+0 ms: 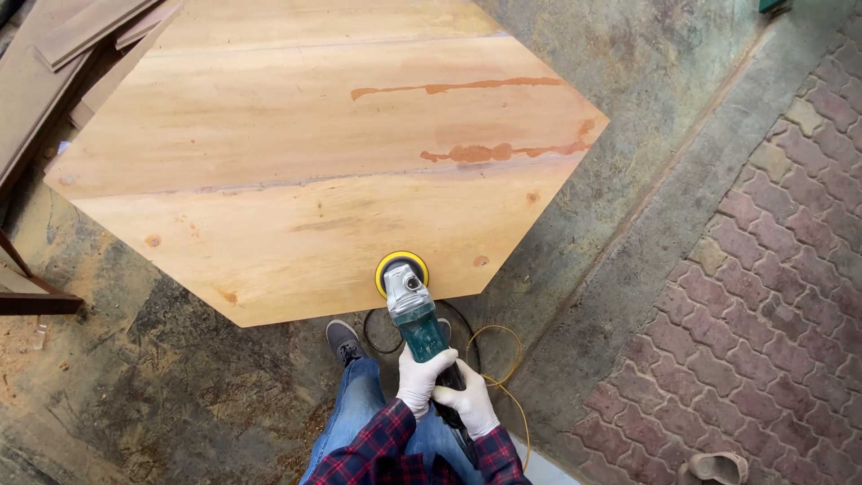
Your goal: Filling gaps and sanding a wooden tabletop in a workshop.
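A large hexagonal tabletop of pale glued wooden boards [305,171] fills the upper middle, with reddish filler streaks near its right side. A green angle grinder [415,316] with a yellow sanding disc [401,266] rests on the board's near edge. My left hand [420,379] in a white glove grips the grinder's body. My right hand [467,402], also gloved, wraps the handle just behind it. Plaid sleeves, blue jeans and a grey shoe [345,341] show below.
A black and a yellow cable [498,359] loop on the concrete floor beneath the grinder. Wooden planks [63,54] are stacked at the upper left. A metal frame [27,292] stands at the left. Paving bricks [772,296] cover the right, with a sandal [716,467] at the bottom.
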